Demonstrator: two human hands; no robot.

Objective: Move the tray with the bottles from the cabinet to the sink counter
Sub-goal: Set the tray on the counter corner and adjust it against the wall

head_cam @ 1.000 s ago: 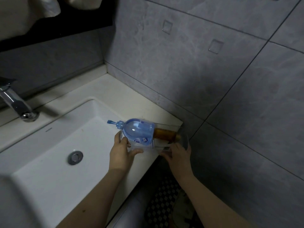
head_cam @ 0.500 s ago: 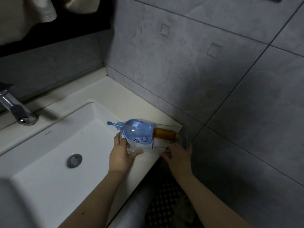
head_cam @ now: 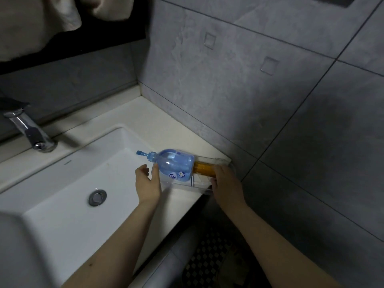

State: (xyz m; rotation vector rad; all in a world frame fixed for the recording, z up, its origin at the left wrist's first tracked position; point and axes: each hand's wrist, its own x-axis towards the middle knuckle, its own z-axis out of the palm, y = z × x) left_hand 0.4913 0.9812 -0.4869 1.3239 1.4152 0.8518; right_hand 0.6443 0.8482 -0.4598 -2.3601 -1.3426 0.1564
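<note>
A clear plastic tray (head_cam: 182,185) rests on the front right corner of the cream sink counter (head_cam: 166,129), close to the grey tiled wall. In it stand a blue pump bottle (head_cam: 176,165) on the left and an amber bottle (head_cam: 204,169) on the right. My left hand (head_cam: 147,183) is at the tray's left end, fingers apart, with the thumb up against the end next to the blue bottle. My right hand (head_cam: 226,183) grips the tray's right end, its fingers over the rim by the amber bottle and its thumb on the front edge.
A white basin (head_cam: 62,179) with a metal drain (head_cam: 97,197) fills the counter left of the tray. A chrome faucet (head_cam: 31,132) stands at the back left. The tiled wall (head_cam: 249,100) rises right behind the tray. A checkered mat (head_cam: 207,256) lies on the floor below.
The tray stays on the counter corner. My left thumb has come off the tray's front edge and the hand has loosened. My right hand has slid further onto the tray's right end.
</note>
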